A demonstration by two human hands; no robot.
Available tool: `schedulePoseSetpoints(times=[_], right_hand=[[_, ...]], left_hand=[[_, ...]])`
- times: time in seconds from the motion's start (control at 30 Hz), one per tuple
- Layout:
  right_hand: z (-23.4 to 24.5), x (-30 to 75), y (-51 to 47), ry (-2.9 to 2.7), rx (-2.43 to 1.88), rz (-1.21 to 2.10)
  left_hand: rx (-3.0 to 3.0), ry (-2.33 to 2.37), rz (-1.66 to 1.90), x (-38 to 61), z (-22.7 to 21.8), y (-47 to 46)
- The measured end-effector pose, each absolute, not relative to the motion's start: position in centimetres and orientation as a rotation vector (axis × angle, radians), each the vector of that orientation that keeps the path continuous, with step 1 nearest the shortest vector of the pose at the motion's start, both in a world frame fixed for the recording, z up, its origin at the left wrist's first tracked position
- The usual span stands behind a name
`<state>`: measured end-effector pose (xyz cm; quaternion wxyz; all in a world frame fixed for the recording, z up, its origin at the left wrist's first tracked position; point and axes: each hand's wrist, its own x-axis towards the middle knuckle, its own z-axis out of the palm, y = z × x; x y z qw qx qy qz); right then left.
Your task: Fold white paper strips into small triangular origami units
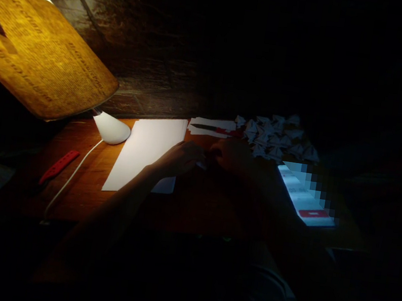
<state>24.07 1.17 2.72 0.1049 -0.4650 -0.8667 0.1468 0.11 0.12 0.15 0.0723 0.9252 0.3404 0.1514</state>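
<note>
Paper bit (202, 164), small and white, sits just right of the big white sheet (148, 153), between the two hands. It looks light, thin and easy to crease or tear, so hold it softly by its edges. The left hand (179, 159) is curled and pinches it. The right hand (230, 155) touches it too, but it is too dark to tell how it grips. The sheet lies on a brown table (83, 189). Left of the sheet hangs a yellow lamp shade (38, 53). Far right of the sheet glows a phone (305, 195). Behind and right of the sheet, folded papers (278, 136) lie in a loose pile. No box or bowl shows. Left of the sheet lies a red tool (59, 165).
</note>
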Motion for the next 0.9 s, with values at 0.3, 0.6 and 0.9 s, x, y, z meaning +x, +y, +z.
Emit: schedulePoseSetpoints(times=[0.3, 0.6, 0.9], right_hand=[[1.5, 24.2, 2.4, -2.430, -1.308, 0.618], [0.9, 24.3, 3.0, -2.413, -1.293, 0.605], [0.9, 23.8, 2.7, -2.483, -1.238, 0.456]], left_hand=[[2.740, 0.956, 0.508, 0.1, -0.1, 0.3], [2.754, 0.899, 0.580, -0.1, -0.8, 0.6], [2.761, 0.919, 0.568, -0.1, -0.9, 0.4]])
